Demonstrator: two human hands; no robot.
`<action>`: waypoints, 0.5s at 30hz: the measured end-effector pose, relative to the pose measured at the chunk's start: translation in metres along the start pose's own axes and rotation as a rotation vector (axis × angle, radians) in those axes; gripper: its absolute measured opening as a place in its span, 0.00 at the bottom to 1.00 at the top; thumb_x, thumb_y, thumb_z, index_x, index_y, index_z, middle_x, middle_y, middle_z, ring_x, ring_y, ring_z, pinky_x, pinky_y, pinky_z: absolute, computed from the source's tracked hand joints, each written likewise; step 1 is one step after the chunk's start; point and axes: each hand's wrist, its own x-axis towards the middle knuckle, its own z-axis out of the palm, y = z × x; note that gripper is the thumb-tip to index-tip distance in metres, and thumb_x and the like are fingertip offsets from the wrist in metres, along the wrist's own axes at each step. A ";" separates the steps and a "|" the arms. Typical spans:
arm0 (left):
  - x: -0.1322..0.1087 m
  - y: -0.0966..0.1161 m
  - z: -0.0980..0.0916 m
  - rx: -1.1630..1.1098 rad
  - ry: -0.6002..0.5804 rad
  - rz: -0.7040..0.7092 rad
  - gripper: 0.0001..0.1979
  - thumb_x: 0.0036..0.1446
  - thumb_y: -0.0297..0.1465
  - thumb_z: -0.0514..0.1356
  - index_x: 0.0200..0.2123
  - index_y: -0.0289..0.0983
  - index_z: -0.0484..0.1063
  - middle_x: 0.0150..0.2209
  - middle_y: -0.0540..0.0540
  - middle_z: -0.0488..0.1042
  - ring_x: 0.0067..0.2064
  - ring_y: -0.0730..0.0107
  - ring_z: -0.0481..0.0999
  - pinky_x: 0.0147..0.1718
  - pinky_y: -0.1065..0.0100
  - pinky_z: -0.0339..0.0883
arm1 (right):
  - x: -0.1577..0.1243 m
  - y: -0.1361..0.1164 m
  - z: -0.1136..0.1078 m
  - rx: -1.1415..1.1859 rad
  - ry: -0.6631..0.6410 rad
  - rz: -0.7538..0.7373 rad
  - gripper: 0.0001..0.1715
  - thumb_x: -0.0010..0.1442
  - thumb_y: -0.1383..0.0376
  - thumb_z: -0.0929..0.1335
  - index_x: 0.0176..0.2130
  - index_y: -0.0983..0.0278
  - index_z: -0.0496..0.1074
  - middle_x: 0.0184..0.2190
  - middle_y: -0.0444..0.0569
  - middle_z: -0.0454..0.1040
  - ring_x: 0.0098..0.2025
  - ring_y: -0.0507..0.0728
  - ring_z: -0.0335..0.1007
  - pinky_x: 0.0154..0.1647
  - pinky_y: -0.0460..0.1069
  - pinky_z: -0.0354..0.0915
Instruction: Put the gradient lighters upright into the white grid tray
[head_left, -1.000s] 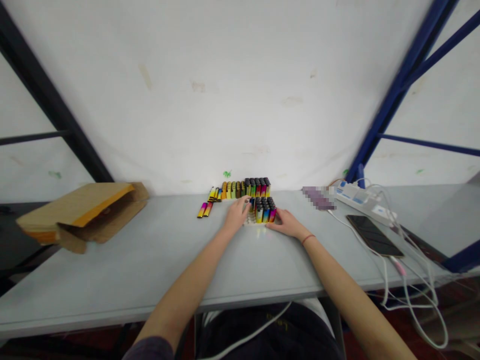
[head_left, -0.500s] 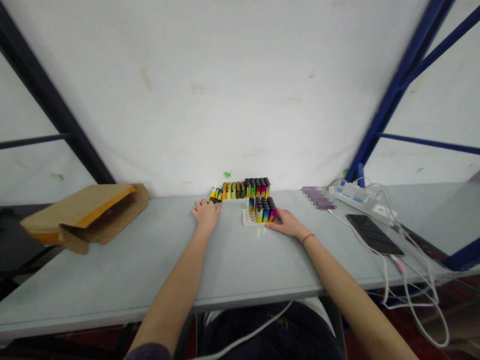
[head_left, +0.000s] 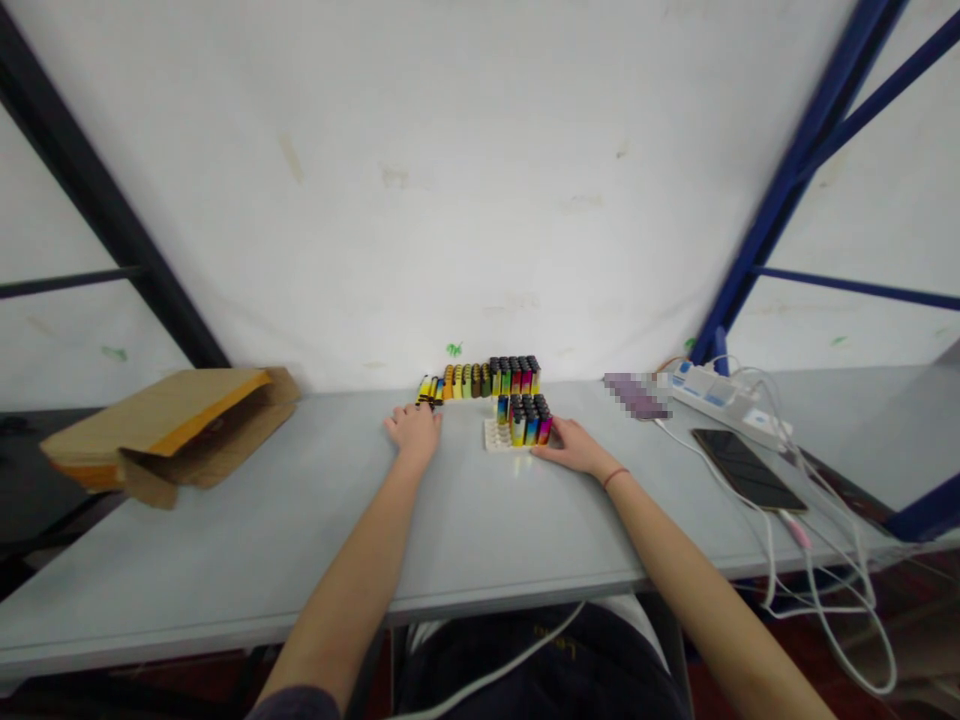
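Head view: colourful lighters (head_left: 527, 420) stand packed in a white tray (head_left: 496, 436) at twelve o'clock, with a back row (head_left: 487, 378) just behind. The left hand (head_left: 412, 432) touches that row's leaning end (head_left: 427, 389), its grip unclear; the right hand (head_left: 570, 445) lies open against the tray. A careless brush could topple the upright lighters across the tabletop (head_left: 225, 560).
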 end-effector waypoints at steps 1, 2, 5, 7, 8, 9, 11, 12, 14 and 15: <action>0.001 -0.001 0.001 -0.010 -0.004 0.012 0.17 0.61 0.36 0.54 0.46 0.32 0.74 0.48 0.28 0.73 0.54 0.42 0.67 0.49 0.49 0.56 | 0.000 0.000 0.000 0.000 0.001 0.000 0.28 0.56 0.49 0.70 0.47 0.67 0.70 0.37 0.53 0.76 0.39 0.60 0.69 0.42 0.52 0.62; 0.001 0.000 0.003 -0.031 -0.009 0.025 0.16 0.60 0.35 0.54 0.45 0.33 0.75 0.47 0.28 0.74 0.53 0.43 0.68 0.49 0.49 0.57 | 0.000 0.000 0.000 0.002 0.003 -0.002 0.28 0.56 0.48 0.70 0.46 0.67 0.70 0.37 0.53 0.76 0.39 0.60 0.69 0.42 0.52 0.62; 0.003 0.007 0.009 -0.232 -0.001 0.069 0.12 0.60 0.34 0.54 0.37 0.34 0.75 0.44 0.30 0.75 0.50 0.46 0.72 0.49 0.53 0.60 | 0.000 0.001 0.001 0.013 0.006 -0.009 0.28 0.56 0.49 0.70 0.46 0.67 0.70 0.37 0.53 0.76 0.38 0.59 0.69 0.41 0.52 0.62; 0.004 0.017 0.013 -0.522 -0.001 0.057 0.11 0.59 0.35 0.54 0.31 0.36 0.73 0.39 0.34 0.76 0.47 0.49 0.74 0.47 0.57 0.64 | 0.000 0.002 0.001 0.015 0.007 -0.011 0.28 0.56 0.49 0.70 0.46 0.67 0.70 0.37 0.53 0.76 0.39 0.59 0.69 0.41 0.52 0.62; 0.004 0.023 0.013 -0.710 -0.018 0.015 0.11 0.60 0.36 0.54 0.29 0.37 0.71 0.35 0.36 0.76 0.45 0.52 0.75 0.45 0.59 0.66 | 0.000 0.002 0.001 0.013 0.005 -0.011 0.28 0.56 0.49 0.70 0.47 0.67 0.70 0.38 0.54 0.76 0.39 0.60 0.69 0.41 0.52 0.62; 0.004 0.029 0.013 -0.919 -0.054 -0.055 0.12 0.60 0.37 0.54 0.28 0.38 0.70 0.32 0.38 0.76 0.42 0.54 0.76 0.42 0.62 0.67 | 0.000 0.001 0.001 0.009 0.002 -0.011 0.28 0.56 0.49 0.70 0.47 0.67 0.70 0.38 0.54 0.75 0.39 0.60 0.69 0.41 0.52 0.63; 0.001 0.042 0.011 -1.344 -0.181 -0.253 0.12 0.60 0.40 0.54 0.30 0.38 0.67 0.28 0.43 0.74 0.34 0.61 0.77 0.34 0.65 0.69 | 0.000 0.001 0.000 -0.001 -0.006 -0.010 0.28 0.56 0.49 0.70 0.47 0.68 0.70 0.39 0.55 0.75 0.39 0.60 0.69 0.41 0.52 0.63; 0.000 0.047 0.009 -1.523 -0.255 -0.343 0.13 0.59 0.41 0.55 0.31 0.38 0.67 0.26 0.46 0.73 0.30 0.65 0.76 0.31 0.67 0.69 | 0.000 0.001 0.000 -0.005 -0.010 -0.010 0.28 0.57 0.49 0.70 0.47 0.68 0.69 0.39 0.55 0.75 0.39 0.61 0.69 0.41 0.53 0.63; -0.005 0.055 0.003 -1.750 -0.379 -0.459 0.14 0.59 0.43 0.54 0.32 0.38 0.65 0.23 0.50 0.70 0.22 0.71 0.72 0.25 0.70 0.67 | 0.000 0.000 0.000 -0.009 -0.013 -0.010 0.29 0.57 0.48 0.69 0.46 0.68 0.69 0.40 0.56 0.75 0.40 0.61 0.69 0.41 0.53 0.63; -0.008 0.057 0.000 -1.800 -0.424 -0.475 0.15 0.59 0.45 0.54 0.32 0.38 0.64 0.21 0.52 0.69 0.20 0.73 0.70 0.23 0.71 0.65 | 0.000 0.000 0.000 -0.010 -0.012 -0.009 0.29 0.57 0.48 0.69 0.46 0.68 0.69 0.40 0.56 0.75 0.40 0.61 0.69 0.42 0.53 0.63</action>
